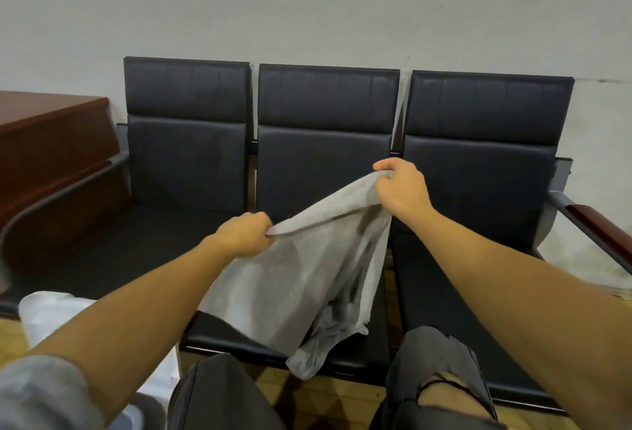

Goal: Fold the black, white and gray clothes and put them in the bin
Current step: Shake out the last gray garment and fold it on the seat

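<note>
Gray garment: a gray garment [301, 272], seemingly a T-shirt, hangs in the air in front of the middle seat of the bench, stretched along its top edge between the two hands; its lower part droops in loose folds past the front edge of the seat cushion, near the person's knees.
Left hand: the left hand [244, 234] has its fingers curled tight around one end of the top edge, lower and nearer the person.
Right hand: the right hand [398, 190] grips the other end, fingers and thumb bunched on the cloth, held higher and closer to the backrest.
Fold state: no fold is visible yet; the cloth is spread and hanging, so I judge this the shaking-out or squaring-up step before the first fold.
White item: a pale white thing [51, 316] lies at lower left beside the left forearm; I cannot tell whether it is a garment, a bag or the bin.
Bin: no bin can be made out for certain.
Progress: early to middle, by my reading; this piece has yet to be folded and put away, and no black garment is in sight.
Surroundings: a three-seat black padded bench [191, 156] against a pale wall [307, 2], with a reddish wooden cabinet [51, 142] to its left.
</note>
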A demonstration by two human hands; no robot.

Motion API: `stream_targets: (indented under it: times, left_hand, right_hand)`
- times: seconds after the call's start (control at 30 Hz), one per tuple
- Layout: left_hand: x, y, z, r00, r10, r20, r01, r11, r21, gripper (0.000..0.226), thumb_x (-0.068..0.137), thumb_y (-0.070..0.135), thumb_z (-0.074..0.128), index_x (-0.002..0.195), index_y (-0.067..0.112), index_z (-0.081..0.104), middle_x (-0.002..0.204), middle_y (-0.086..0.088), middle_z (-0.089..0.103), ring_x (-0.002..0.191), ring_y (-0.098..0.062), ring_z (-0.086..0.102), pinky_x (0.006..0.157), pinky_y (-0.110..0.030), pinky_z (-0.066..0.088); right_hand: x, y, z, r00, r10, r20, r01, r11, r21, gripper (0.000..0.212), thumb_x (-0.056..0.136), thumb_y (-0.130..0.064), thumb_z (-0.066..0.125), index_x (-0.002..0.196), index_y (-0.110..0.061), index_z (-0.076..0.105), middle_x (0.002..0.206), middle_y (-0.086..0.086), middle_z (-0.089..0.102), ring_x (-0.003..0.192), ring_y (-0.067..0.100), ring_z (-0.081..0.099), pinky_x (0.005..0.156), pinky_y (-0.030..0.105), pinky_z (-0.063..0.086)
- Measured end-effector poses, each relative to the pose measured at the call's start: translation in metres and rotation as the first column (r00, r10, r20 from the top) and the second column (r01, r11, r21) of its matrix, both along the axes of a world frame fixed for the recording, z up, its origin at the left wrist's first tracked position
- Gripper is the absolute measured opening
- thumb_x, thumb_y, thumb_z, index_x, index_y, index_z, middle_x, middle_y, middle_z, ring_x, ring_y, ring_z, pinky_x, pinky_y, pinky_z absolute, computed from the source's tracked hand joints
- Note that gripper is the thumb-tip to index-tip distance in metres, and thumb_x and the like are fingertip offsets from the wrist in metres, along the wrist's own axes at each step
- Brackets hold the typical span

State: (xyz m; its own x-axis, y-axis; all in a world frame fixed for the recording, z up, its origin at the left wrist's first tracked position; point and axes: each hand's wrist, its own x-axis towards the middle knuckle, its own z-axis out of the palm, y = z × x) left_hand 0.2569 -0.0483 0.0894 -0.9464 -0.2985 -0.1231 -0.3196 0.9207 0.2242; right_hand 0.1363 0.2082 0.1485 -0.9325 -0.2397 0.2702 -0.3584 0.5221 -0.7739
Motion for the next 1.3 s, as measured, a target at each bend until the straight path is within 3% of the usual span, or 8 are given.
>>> stream_targets:
  times: [0.2,0.3,0.4,0.53,0.63,0.9,1.07,1.3]
  left_hand:
    - [0.015,-0.02,-0.008,0.954,0.236,-0.187,-0.177,0.942,0.286,0.017,0.098,0.011,0.039,0.092,0.019,0.052,0.087,-0.016,0.066,0.064,-0.028,0.063,0.047,-0.031,0.045]
    - [0.01,-0.01,0.002,0.909,0.307,-0.281,-0.096,0.811,0.577,0.022,0.102,0.008,0.032,0.099,0.013,0.053,0.083,-0.016,0.061,0.057,-0.021,0.059,0.043,-0.029,0.039]
    - [0.011,-0.012,0.018,0.96,0.069,-0.273,0.118,0.782,0.613,0.011,0.101,0.018,0.056,0.103,0.008,0.059,0.079,-0.012,0.063,0.054,-0.02,0.056,0.045,-0.029,0.043]
    - [0.01,-0.025,0.021,0.956,-0.291,-0.025,0.288,0.926,0.243,0.021,0.087,0.022,0.076,0.104,0.018,0.064,0.099,-0.003,0.066,0.072,-0.018,0.065,0.057,-0.026,0.053]
    - [0.002,-0.014,0.009,0.928,-0.219,-0.301,0.302,0.915,0.267,0.01,0.092,0.01,0.067,0.094,0.02,0.068,0.095,0.004,0.069,0.084,-0.014,0.068,0.072,-0.033,0.06]
    - [-0.027,0.034,0.027,0.835,0.165,-0.525,0.525,0.053,0.85,0.012,0.092,-0.005,0.061,0.098,0.005,0.063,0.098,-0.015,0.065,0.088,-0.024,0.066,0.076,-0.034,0.058]
    - [-0.113,-0.035,0.062,0.768,0.341,-0.542,0.21,0.666,0.716,0.015,0.088,-0.001,0.07,0.096,0.01,0.065,0.093,-0.007,0.07,0.091,-0.026,0.069,0.074,-0.036,0.055]
    - [-0.124,-0.122,0.175,0.618,0.05,-0.784,-0.007,0.998,0.058,0.009,0.097,0.008,0.054,0.1,0.016,0.053,0.084,0.0,0.059,0.078,-0.024,0.058,0.068,-0.043,0.05]
  right_hand:
    - [-0.001,0.019,-0.02,0.952,0.243,-0.185,-0.004,0.617,0.787,0.06,0.085,-0.042,0.071,0.131,-0.008,0.054,0.125,0.01,0.059,0.114,0.029,0.055,0.099,0.04,0.048]
    - [0.008,0.013,-0.027,0.954,0.248,-0.17,0.05,0.425,0.904,0.016,0.094,-0.023,0.058,0.105,-0.012,0.058,0.097,0.006,0.06,0.087,0.027,0.057,0.078,0.039,0.051]
    - [0.006,0.01,-0.029,0.963,0.174,-0.207,0.102,0.475,0.874,0.013,0.099,-0.024,0.047,0.09,-0.017,0.054,0.088,0.004,0.057,0.074,0.025,0.054,0.068,0.038,0.044]
    - [-0.002,0.01,-0.039,0.949,0.121,0.291,-0.259,0.823,0.505,0.024,0.106,-0.028,0.04,0.106,-0.019,0.062,0.088,0.008,0.072,0.068,0.02,0.064,0.055,0.031,0.051]
    - [0.011,-0.001,-0.043,0.65,0.308,0.694,-0.447,0.894,0.021,0.026,0.106,-0.029,0.05,0.119,-0.015,0.067,0.088,0.009,0.075,0.062,0.011,0.064,0.05,0.021,0.049]
    - [0.009,-0.049,-0.032,0.312,0.776,0.548,-0.181,0.615,-0.768,0.02,0.09,-0.021,0.064,0.098,-0.006,0.075,0.09,0.014,0.07,0.083,0.024,0.069,0.093,0.043,0.056]
    - [-0.08,-0.082,0.012,0.891,0.199,0.408,0.034,0.866,-0.498,0.019,0.101,-0.012,0.056,0.097,-0.009,0.074,0.107,0.019,0.074,0.09,0.022,0.073,0.091,0.041,0.06]
    - [-0.132,-0.055,0.11,0.952,-0.286,-0.11,0.208,0.867,-0.454,0.027,0.105,-0.018,0.046,0.117,-0.02,0.071,0.104,-0.003,0.065,0.092,0.011,0.058,0.084,0.029,0.047]
